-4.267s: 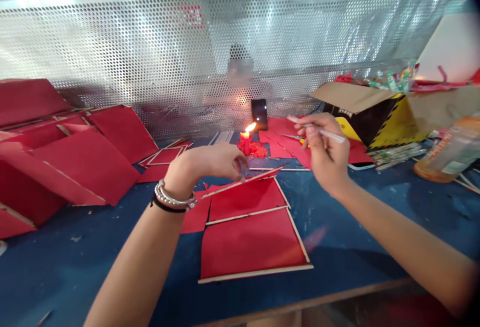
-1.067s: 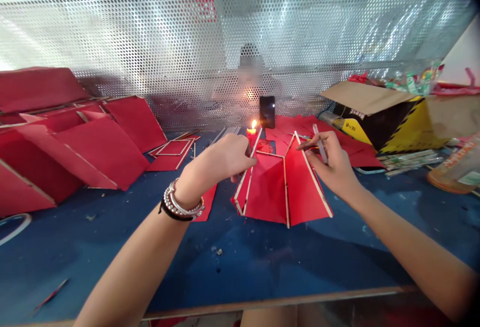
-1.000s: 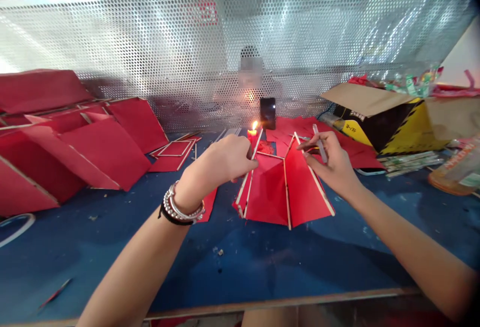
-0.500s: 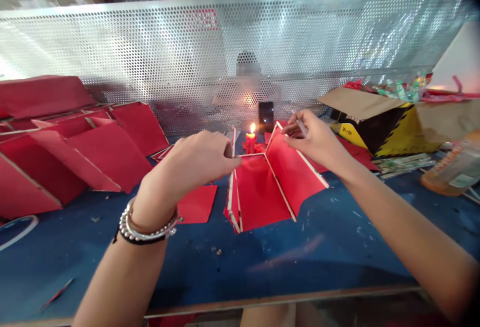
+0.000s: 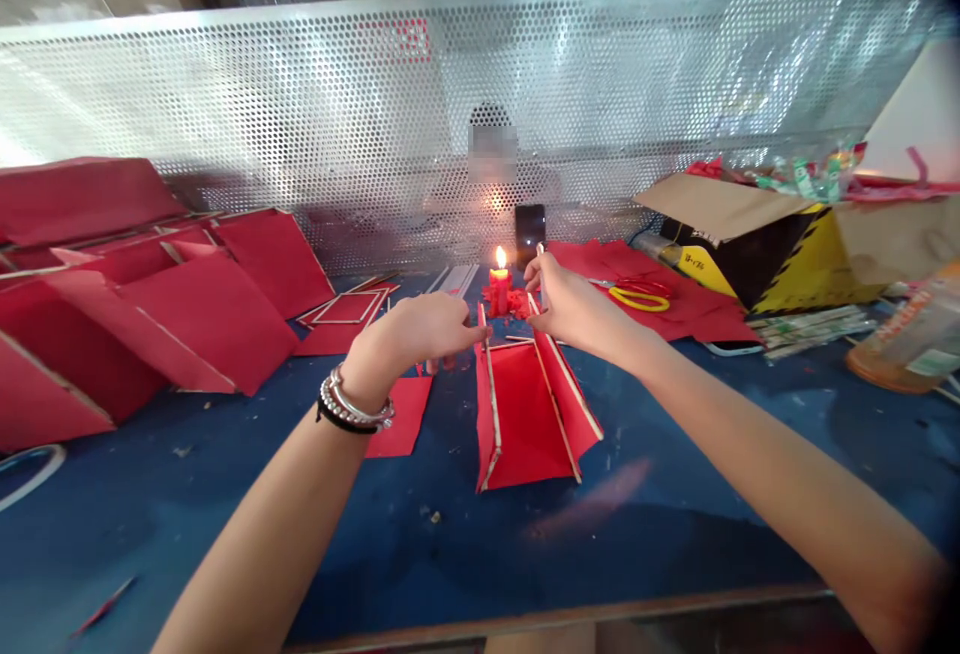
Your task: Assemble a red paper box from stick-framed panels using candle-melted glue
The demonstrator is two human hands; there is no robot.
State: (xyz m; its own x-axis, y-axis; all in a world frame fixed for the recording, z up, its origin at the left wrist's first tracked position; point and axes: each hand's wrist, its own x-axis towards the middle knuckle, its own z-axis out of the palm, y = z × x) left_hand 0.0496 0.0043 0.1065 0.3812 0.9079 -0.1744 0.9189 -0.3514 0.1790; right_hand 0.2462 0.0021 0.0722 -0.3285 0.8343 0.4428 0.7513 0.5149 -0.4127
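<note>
A red paper box frame edged with thin pale sticks stands on the blue table, its two side walls raised and its top uncovered. My left hand is closed, thumb and fingers pinching the far end of the left wall. At the right wall's far end, my right hand pinches the stick edge; a short whitish stick also pokes up from its fingers. Just behind the frame burns a red candle, close to both hands. The left fingertips are partly hidden.
Red paper panels are heaped at the left. Yellow-handled scissors lie on red paper. A phone leans against a perforated metal screen, with a person behind it. At right are a cardboard box and a bottle.
The frame has come nearer to me, and its right wall has swung inward to stand steeper. My right hand has moved left and down with it; my left hand has shifted slightly right.
</note>
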